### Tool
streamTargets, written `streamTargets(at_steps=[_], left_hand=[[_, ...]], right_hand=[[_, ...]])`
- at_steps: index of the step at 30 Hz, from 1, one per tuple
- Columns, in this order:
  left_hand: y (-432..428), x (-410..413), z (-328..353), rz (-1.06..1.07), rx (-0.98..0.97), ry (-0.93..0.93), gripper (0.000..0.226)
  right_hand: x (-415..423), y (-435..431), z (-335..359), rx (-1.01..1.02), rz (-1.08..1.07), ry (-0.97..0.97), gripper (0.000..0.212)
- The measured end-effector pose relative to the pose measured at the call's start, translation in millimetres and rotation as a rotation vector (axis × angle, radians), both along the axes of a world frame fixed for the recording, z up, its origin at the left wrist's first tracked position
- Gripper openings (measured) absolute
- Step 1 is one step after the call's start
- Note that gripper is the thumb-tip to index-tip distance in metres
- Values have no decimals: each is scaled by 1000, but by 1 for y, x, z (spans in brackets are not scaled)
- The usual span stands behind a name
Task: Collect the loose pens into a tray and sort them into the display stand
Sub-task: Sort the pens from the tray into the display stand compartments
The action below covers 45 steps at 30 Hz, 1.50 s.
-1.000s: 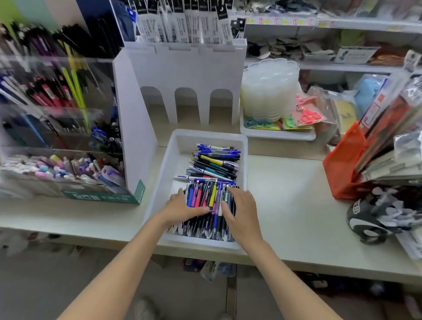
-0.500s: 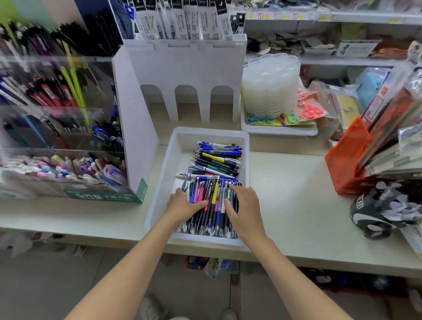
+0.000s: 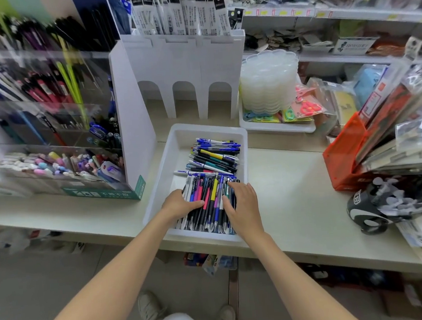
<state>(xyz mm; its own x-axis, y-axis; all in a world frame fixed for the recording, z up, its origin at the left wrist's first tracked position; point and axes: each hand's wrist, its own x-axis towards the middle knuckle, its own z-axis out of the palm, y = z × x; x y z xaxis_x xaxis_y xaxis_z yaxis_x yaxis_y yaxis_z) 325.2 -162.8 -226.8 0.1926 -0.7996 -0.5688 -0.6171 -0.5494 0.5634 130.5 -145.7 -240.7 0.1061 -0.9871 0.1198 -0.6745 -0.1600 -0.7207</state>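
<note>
A white tray (image 3: 156,187) sits at the front edge of the surface (image 3: 296,198), about midway along it. It holds the pens (image 3: 209,205) in two lots. The nearer lot is a tight bundle lying lengthwise, from the tray's front wall toward its middle. The farther lot lies crosswise in a loose heap in the back half.

The person's left hand (image 3: 179,205) rests on the left side of the nearer bundle. Its thumb lies across the barrels and its fingers bend down at the bundle's edge; whether they clasp any pens cannot be told. The right hand (image 3: 242,202) lies on the right side of the same bundle, fingers close together and nearly straight, pressing on the pens rather than wrapping them.

The display stand (image 3: 133,130) stands at the left end of the surface, just beside the tray's left wall, its clear compartments already full of pens. Behind the tray, at the back edge, stands a white rack (image 3: 185,66) with three arched openings and packets upright in its top. To the right of that, a stack of clear lids (image 3: 269,79) sits in a second tray (image 3: 278,128). An orange box (image 3: 343,154) stands toward the right end.
</note>
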Motion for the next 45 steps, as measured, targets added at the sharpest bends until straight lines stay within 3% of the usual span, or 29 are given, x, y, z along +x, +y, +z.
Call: streamTargets(at_steps=[4, 9, 13, 19, 21, 25, 28, 31, 37, 45], left_hand=[[0, 9, -2, 63, 37, 110, 116], [3, 7, 0, 57, -26, 66, 85], [3, 10, 0, 28, -75, 7, 86], [7, 17, 8, 153, -190, 130, 84], [8, 17, 9, 160, -205, 151, 76], [9, 22, 19, 155, -288, 248, 36], [6, 27, 32, 153, -315, 320, 39], [3, 34, 43, 175, -320, 420, 37], [3, 46, 87, 178, -462, 541, 27], [6, 121, 153, 148, -635, 577, 32]], right_hand=[[0, 0, 0, -4, 0, -3, 41], [0, 0, -1, -3, 5, 16, 42], [0, 0, -1, -4, 6, 18, 42], [-1, 2, 2, -2, 11, 28, 44], [0, 2, 4, 2, 14, 37, 45], [1, 2, 5, -22, 25, 86, 45], [4, -1, 7, -129, -27, 106, 44], [20, -12, 28, -100, -27, 24, 46], [84, -45, 105, 137, 129, -326, 55], [175, -67, 160, 17, 231, -467, 50]])
